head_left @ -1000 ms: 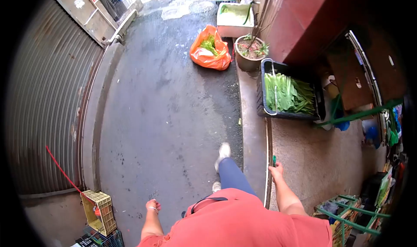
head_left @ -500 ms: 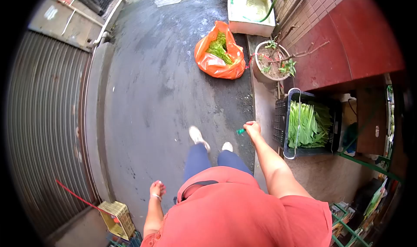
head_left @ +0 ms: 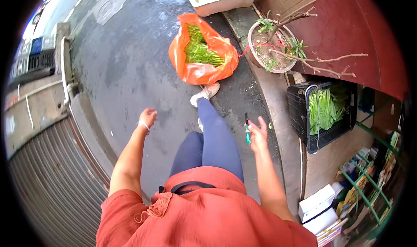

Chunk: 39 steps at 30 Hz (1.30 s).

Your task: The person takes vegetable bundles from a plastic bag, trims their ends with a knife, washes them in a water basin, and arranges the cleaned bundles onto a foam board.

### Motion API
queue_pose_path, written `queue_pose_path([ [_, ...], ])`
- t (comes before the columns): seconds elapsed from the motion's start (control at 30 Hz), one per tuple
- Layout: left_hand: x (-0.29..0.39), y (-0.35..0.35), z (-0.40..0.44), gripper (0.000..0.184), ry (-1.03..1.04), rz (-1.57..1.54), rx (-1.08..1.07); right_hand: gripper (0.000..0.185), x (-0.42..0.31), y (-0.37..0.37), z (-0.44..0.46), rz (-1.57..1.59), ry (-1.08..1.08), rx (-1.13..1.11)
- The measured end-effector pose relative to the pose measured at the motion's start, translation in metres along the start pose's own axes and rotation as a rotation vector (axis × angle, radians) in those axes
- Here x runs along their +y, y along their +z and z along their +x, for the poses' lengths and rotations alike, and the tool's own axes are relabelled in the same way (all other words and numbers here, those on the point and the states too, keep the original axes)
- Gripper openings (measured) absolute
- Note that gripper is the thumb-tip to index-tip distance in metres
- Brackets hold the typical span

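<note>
My right hand (head_left: 258,135) holds a small green-handled tool (head_left: 248,135) with a dark tip, its exact kind too small to make out. Some of the fingers are stretched out while the tool lies along the thumb side. On the other side, my left hand (head_left: 148,116) hangs over the pavement with loosely curled fingers and nothing visible in it. Ahead of both hands stands an orange plastic bag (head_left: 200,78), its top open. Inside it are leafy greens (head_left: 197,49). My forward shoe (head_left: 207,93) is right at the bag's near side.
A potted plant (head_left: 271,60) with bare branches reaching out stands on the right-hand kerb. Close by is a black crate (head_left: 299,112) of long green leaves (head_left: 323,108). A white basin (head_left: 226,4) sits beyond the bag. Along the left runs a metal shutter (head_left: 56,169).
I have stepped forward, so the bag and pot are nearer. My left hand has swung up and forward. The tool in my right hand now points another way, and that hand's fingers have spread.
</note>
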<state>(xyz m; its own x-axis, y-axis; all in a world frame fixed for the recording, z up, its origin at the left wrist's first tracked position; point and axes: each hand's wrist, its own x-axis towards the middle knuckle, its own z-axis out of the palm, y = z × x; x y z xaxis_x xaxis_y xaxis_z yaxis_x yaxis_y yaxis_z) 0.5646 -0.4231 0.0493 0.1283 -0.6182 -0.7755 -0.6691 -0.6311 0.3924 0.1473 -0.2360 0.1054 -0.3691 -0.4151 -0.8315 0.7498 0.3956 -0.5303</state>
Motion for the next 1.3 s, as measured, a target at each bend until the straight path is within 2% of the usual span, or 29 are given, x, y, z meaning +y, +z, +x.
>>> queue_pose_path([
  [0.1, 0.084, 0.023, 0.091, 0.035, 0.191, 0.256, -0.048, 0.062, 0.017, 0.031, 0.023, 0.270, 0.196, -0.104],
  [0.17, 0.125, 0.055, 0.153, 0.034, 0.502, 0.482, -0.023, 0.052, 0.028, 0.058, 0.053, 0.454, 0.319, -0.136],
  [0.2, 0.145, 0.077, 0.168, 0.034, 0.440, 0.487, -0.053, 0.052, 0.034, 0.069, 0.059, 0.466, 0.335, -0.114],
  [0.23, 0.175, 0.100, 0.185, 0.035, 0.391, 0.491, -0.078, 0.050, 0.042, 0.080, 0.072, 0.418, 0.332, -0.113],
  [0.33, 0.212, 0.167, 0.229, 0.026, 0.657, 0.835, -0.106, 0.041, 0.048, 0.123, 0.079, 0.245, 0.328, -0.049],
  [0.43, 0.233, 0.231, 0.263, 0.025, 0.754, 1.079, -0.103, 0.037, 0.058, 0.148, 0.081, 0.126, 0.373, -0.086],
  [0.47, 0.230, 0.252, 0.281, 0.037, 0.830, 1.160, -0.098, 0.037, 0.064, 0.153, 0.082, 0.071, 0.370, -0.074],
  [0.53, 0.223, 0.291, 0.308, 0.062, 0.944, 1.334, 0.057, 0.035, 0.066, 0.165, 0.091, 0.035, 0.364, -0.032],
  [0.57, 0.216, 0.303, 0.316, 0.062, 0.951, 1.333, 0.024, 0.032, 0.067, 0.172, 0.097, 0.056, 0.319, 0.010],
  [0.63, 0.222, 0.308, 0.316, 0.085, 0.889, 1.408, 0.006, 0.034, 0.079, 0.180, 0.109, 0.097, 0.181, 0.081],
  [0.67, 0.213, 0.314, 0.323, 0.085, 0.882, 1.415, -0.021, 0.034, 0.082, 0.184, 0.116, 0.098, 0.202, 0.097],
  [0.73, 0.202, 0.315, 0.338, 0.094, 0.876, 1.446, -0.052, 0.034, 0.080, 0.201, 0.133, -0.034, 0.219, 0.204],
  [0.77, 0.204, 0.312, 0.337, 0.095, 0.884, 1.473, -0.057, 0.038, 0.084, 0.204, 0.139, -0.143, 0.219, 0.191],
  [0.8, 0.205, 0.306, 0.336, 0.095, 0.892, 1.489, -0.069, 0.038, 0.093, 0.208, 0.145, -0.126, 0.226, 0.200],
  [0.87, 0.219, 0.296, 0.334, 0.095, 0.755, 1.479, -0.333, 0.035, 0.103, 0.215, 0.162, -0.395, 0.054, 0.348],
  [0.9, 0.222, 0.288, 0.332, 0.088, 0.761, 1.427, -0.338, 0.035, 0.096, 0.221, 0.173, -0.389, 0.047, 0.352],
  [0.93, 0.231, 0.274, 0.329, 0.088, 0.772, 1.429, -0.334, 0.032, 0.088, 0.225, 0.185, -0.245, 0.135, 0.397],
  [0.97, 0.239, 0.257, 0.326, 0.082, 0.690, 1.366, -0.386, 0.030, 0.079, 0.230, 0.197, -0.098, 0.225, 0.439],
  [1.03, 0.248, 0.222, 0.322, 0.065, 0.551, 1.298, -0.483, 0.023, 0.078, 0.235, 0.229, -0.084, 0.091, 0.468],
  [1.07, 0.245, 0.205, 0.323, 0.055, 0.578, 1.272, -0.496, 0.023, 0.079, 0.237, 0.248, -0.128, 0.096, 0.455],
  [1.1, 0.240, 0.189, 0.326, 0.051, 0.655, 1.223, -0.526, 0.031, 0.080, 0.239, 0.267, -0.092, 0.125, 0.415],
  [1.13, 0.234, 0.174, 0.326, 0.048, 0.727, 1.173, -0.565, 0.032, 0.083, 0.247, 0.285, -0.053, 0.133, 0.452],
  [1.2, 0.236, 0.150, 0.319, 0.046, 0.651, 1.127, -0.550, 0.032, 0.103, 0.247, 0.324, -0.014, 0.141, 0.494],
  [1.27, 0.233, 0.127, 0.317, 0.046, 0.703, 1.082, -0.549, 0.027, 0.137, 0.234, 0.354, 0.364, 0.190, 0.649],
  [1.3, 0.232, 0.117, 0.315, 0.046, 0.748, 1.010, -0.531, 0.027, 0.133, 0.239, 0.352, 0.371, 0.192, 0.652],
])
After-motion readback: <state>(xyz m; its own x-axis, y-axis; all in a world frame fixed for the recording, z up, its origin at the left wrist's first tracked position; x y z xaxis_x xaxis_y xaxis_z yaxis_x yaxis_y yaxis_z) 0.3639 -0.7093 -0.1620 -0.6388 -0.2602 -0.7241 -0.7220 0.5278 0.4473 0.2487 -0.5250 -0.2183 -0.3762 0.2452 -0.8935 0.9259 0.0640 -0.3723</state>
